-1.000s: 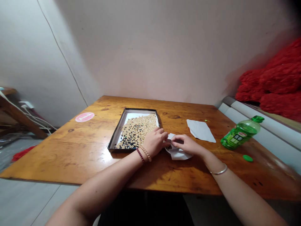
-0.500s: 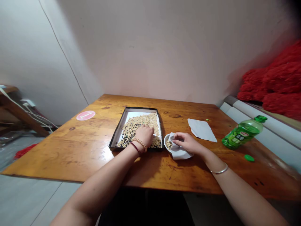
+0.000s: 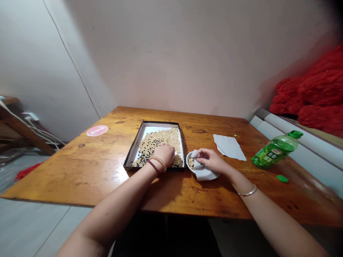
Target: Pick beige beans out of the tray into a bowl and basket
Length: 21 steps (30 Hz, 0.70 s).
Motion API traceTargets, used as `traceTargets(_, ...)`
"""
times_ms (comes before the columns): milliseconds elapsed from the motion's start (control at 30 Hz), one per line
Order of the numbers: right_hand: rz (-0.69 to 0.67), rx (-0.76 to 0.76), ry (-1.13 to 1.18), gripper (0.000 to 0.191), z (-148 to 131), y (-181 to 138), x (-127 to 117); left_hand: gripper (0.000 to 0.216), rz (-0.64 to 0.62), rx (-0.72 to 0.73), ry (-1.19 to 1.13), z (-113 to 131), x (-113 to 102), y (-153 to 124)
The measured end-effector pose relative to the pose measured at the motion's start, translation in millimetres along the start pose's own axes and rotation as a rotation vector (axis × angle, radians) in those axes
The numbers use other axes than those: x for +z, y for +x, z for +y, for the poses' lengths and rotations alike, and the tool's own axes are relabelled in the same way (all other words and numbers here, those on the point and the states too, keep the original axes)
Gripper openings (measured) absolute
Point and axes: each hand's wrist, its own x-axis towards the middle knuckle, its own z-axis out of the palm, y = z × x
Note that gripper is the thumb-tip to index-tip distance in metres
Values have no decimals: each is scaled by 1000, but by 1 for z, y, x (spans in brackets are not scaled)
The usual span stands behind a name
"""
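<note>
At the centre of the wooden table (image 3: 66,175), head view: the black-rimmed tray (image 3: 133,150) lies with its long axis running 12 to 6 o'clock and holds a spread of pale and dark beans (image 3: 160,141). The left hand (image 3: 164,155) rests over the beans near the 6 o'clock end, fingers curled narrow; whether they hold beans cannot be determined. A small white dish (image 3: 188,160) containing beans sits at 3 o'clock from that hand, just beside the tray. The right hand (image 3: 211,160) is the nearer hand to the dish, its fingertips (image 3: 198,154) pinching a folded white paper (image 3: 203,174) at the dish rim.
</note>
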Motion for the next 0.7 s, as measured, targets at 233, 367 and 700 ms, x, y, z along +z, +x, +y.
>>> traceTargets(233,-16,22,20,25,-1,0,0,28,-40,-11,1,0,-4,-1)
traceTargets(367,-26,-17,-24,28,-2,0,-2,26,-29,-8,0,-1,-3,-1)
traceTargets(700,26,93,70,30,-4,-1,2,21,71,-13,-54,-2,1,3)
